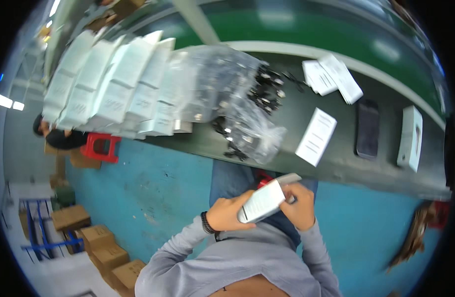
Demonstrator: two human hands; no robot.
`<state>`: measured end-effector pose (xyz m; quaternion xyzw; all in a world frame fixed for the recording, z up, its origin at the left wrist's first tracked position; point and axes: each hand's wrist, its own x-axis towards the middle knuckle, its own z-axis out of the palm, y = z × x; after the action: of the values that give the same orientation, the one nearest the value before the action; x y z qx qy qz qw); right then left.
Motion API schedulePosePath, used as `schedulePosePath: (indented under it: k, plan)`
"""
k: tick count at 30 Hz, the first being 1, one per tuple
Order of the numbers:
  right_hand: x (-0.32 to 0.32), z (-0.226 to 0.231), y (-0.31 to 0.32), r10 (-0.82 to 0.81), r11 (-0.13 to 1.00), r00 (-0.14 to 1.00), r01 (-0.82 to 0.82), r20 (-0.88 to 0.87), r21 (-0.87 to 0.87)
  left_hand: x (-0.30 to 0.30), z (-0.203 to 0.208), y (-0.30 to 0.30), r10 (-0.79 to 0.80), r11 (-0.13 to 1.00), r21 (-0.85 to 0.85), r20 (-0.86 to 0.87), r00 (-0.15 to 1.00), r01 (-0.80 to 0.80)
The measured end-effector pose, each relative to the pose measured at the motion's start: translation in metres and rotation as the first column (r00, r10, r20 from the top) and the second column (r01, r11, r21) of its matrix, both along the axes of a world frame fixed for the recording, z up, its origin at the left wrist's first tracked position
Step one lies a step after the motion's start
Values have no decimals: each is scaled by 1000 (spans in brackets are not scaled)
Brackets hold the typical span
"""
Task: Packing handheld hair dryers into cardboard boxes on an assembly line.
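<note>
Over my lap I hold a small white carton [263, 202], tilted, with its flap raised at the upper right end. My left hand [228, 214] is wrapped round its lower left part. At the flap end my right hand [300, 206] has its fingers curled in, with a small dark thing at the fingertips that I cannot make out. On the bench [344, 166] beyond lie a white printed card [316, 136], a dark phone [367, 129] and a long white box [410, 139] with an opening in its side.
Rows of white cartons [113, 91] are stacked at the bench's left. Clear plastic bags [200, 74] and black cable-like pieces [267, 91] lie beside them. Leaflets [331, 76] sit farther back. A red stool [101, 147], brown cardboard boxes [108, 255] and another person [64, 138] are at left.
</note>
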<state>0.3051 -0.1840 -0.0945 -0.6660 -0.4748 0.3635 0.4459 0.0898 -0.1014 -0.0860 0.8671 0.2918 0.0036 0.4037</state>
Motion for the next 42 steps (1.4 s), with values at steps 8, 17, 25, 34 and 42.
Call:
schedulePosePath:
  k: [8, 17, 25, 34, 42]
  plan:
    - [22, 2, -1, 502, 855, 861, -478, -87, 204, -7, 0, -11, -21, 992, 122, -50, 999, 27]
    - [-13, -27, -31, -215, 906, 947, 284, -238, 313, 2, 22, -25, 167, 963, -237, 151, 974, -129]
    - [-51, -43, -32, -185, 890, 860, 352, -476, 290, 11, 2, -27, 6, 941, 290, 501, 866, -174]
    - [-43, -30, -12, 119, 941, 941, -6, -316, 338, 14, 4, 0, 50, 989, 92, 511, 858, -113]
    - [-43, -38, -10, 92, 942, 811, 117, -577, 314, 26, 1, 8, 27, 988, 128, 441, 897, -92]
